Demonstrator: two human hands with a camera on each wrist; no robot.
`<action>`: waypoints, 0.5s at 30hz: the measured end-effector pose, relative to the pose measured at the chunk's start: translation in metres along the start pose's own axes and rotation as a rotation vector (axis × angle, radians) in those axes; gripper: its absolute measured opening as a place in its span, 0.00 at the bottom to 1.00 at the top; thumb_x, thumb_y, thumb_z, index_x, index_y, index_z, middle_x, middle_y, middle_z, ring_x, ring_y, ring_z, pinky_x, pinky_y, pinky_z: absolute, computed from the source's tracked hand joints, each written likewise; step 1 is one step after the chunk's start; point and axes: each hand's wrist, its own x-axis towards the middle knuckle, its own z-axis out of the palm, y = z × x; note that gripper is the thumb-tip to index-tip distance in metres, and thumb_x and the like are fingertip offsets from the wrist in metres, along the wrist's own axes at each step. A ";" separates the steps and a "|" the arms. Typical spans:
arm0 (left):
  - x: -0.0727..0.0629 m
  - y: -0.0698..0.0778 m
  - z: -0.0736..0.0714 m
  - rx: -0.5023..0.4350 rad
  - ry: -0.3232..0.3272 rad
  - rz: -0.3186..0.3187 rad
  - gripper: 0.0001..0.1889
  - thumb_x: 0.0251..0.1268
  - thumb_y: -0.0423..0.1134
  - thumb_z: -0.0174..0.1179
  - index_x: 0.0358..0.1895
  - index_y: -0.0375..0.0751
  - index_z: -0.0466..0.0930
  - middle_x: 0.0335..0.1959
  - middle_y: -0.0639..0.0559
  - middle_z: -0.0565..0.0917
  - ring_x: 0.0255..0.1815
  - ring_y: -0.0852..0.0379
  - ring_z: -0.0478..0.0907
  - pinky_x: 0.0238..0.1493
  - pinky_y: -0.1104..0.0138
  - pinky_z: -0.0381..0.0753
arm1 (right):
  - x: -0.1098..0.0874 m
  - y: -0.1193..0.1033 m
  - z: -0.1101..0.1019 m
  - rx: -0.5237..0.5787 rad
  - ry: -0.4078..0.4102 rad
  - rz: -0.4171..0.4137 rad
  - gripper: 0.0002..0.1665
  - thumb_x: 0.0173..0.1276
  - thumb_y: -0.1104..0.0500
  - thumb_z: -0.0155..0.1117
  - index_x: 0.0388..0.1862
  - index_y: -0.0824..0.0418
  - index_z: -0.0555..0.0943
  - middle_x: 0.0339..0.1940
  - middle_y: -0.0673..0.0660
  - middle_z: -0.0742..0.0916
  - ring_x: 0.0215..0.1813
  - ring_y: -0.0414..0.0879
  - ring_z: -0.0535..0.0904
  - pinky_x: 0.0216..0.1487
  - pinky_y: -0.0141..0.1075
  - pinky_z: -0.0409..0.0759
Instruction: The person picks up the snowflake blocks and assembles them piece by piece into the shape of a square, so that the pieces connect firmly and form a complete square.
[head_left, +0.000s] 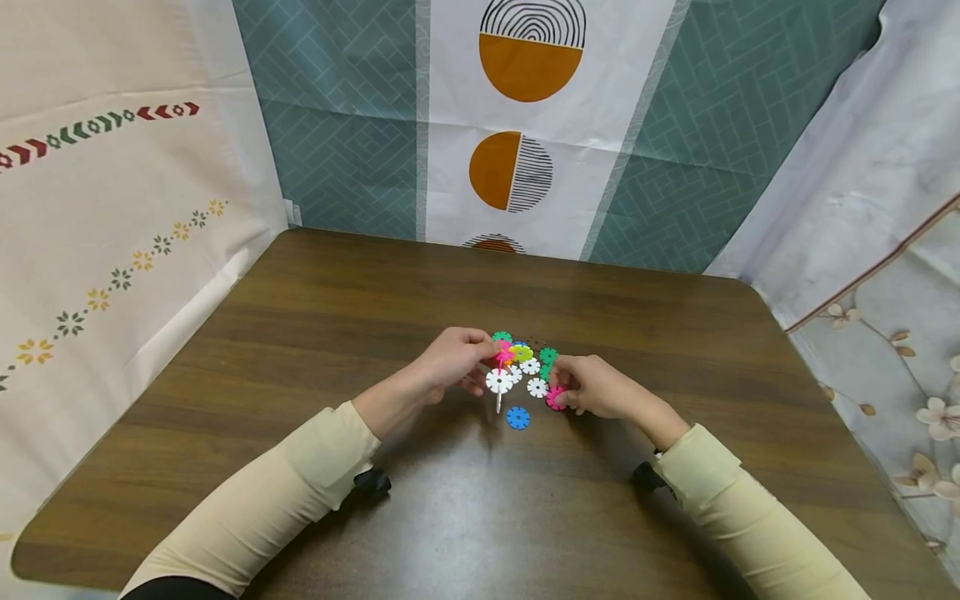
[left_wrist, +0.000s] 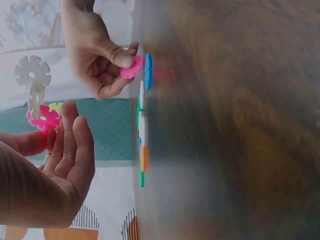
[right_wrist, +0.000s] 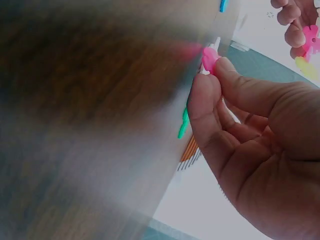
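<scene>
My left hand [head_left: 453, 358] pinches a joined cluster of notched plastic snowflake discs between thumb and fingers. In it a pink disc [left_wrist: 44, 118] links to white discs [left_wrist: 33, 73], with a yellow-green disc [right_wrist: 307, 68] beside the pink. The cluster is held above the table. To the right, my right hand [head_left: 600, 387] pinches a single pink notched disc [right_wrist: 210, 59] by thumb and index finger, low over the tabletop. Between the hands lie loose discs: a white one [head_left: 537, 387], a green one [head_left: 549, 356] and, nearer me, a blue one [head_left: 518, 417].
The brown wooden table [head_left: 360, 292] reaches back to a patterned curtain [head_left: 337, 125]. Another green disc [head_left: 502, 337] lies at the far side of the pile, and an orange disc [left_wrist: 144, 159] shows low on the table in the left wrist view.
</scene>
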 end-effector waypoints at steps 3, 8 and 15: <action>0.000 0.000 0.001 -0.005 -0.003 -0.001 0.10 0.75 0.38 0.56 0.42 0.34 0.83 0.40 0.43 0.83 0.30 0.47 0.80 0.28 0.63 0.84 | 0.000 -0.001 0.000 0.026 -0.006 -0.014 0.08 0.67 0.70 0.69 0.36 0.61 0.78 0.26 0.51 0.83 0.25 0.44 0.80 0.30 0.36 0.83; 0.001 -0.001 0.002 -0.008 -0.006 -0.007 0.10 0.75 0.38 0.57 0.41 0.34 0.83 0.39 0.44 0.83 0.31 0.45 0.80 0.29 0.63 0.85 | 0.002 -0.002 -0.002 0.130 -0.018 -0.013 0.03 0.71 0.66 0.67 0.36 0.62 0.81 0.27 0.53 0.84 0.26 0.45 0.83 0.32 0.39 0.86; 0.001 -0.001 0.003 -0.015 -0.005 -0.001 0.10 0.76 0.38 0.57 0.40 0.34 0.82 0.39 0.44 0.83 0.30 0.46 0.80 0.27 0.64 0.84 | 0.001 -0.005 -0.006 0.373 -0.043 -0.021 0.05 0.74 0.65 0.64 0.43 0.68 0.81 0.34 0.63 0.84 0.32 0.53 0.86 0.39 0.46 0.87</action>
